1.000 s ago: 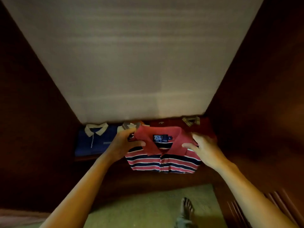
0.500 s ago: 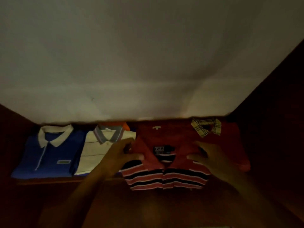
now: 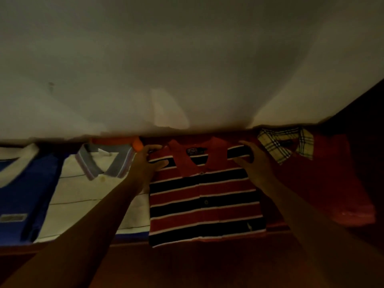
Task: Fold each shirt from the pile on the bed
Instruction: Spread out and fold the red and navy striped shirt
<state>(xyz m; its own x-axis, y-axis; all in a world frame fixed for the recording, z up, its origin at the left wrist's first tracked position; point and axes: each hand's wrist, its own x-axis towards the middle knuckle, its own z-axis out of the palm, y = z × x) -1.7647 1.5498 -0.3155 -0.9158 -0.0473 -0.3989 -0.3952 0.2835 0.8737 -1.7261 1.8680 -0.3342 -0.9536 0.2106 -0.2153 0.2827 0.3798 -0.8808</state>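
We note pale plaster wall [image 3: 187, 59] filling upper view, light dim. Below: dark red-brown wooden shelf [image 3: 187, 265]. On it, folded red-and-navy striped polo shirt [image 3: 205, 204], between cream grey-collared shirt [image 3: 87, 196] and red plaid-collared shirt [image 3: 332, 179]. Left hand [image 3: 145, 163] and right hand [image 3: 253, 161] each pinch one of its shoulders.

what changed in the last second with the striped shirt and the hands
The striped shirt moved forward, away from the person, from being held in the air to lying in the row between the white shirt and the red shirt with the checked collar. Nothing was let go: the left hand and right hand still grip its shoulders. The blue shirt and its neighbours stayed put.
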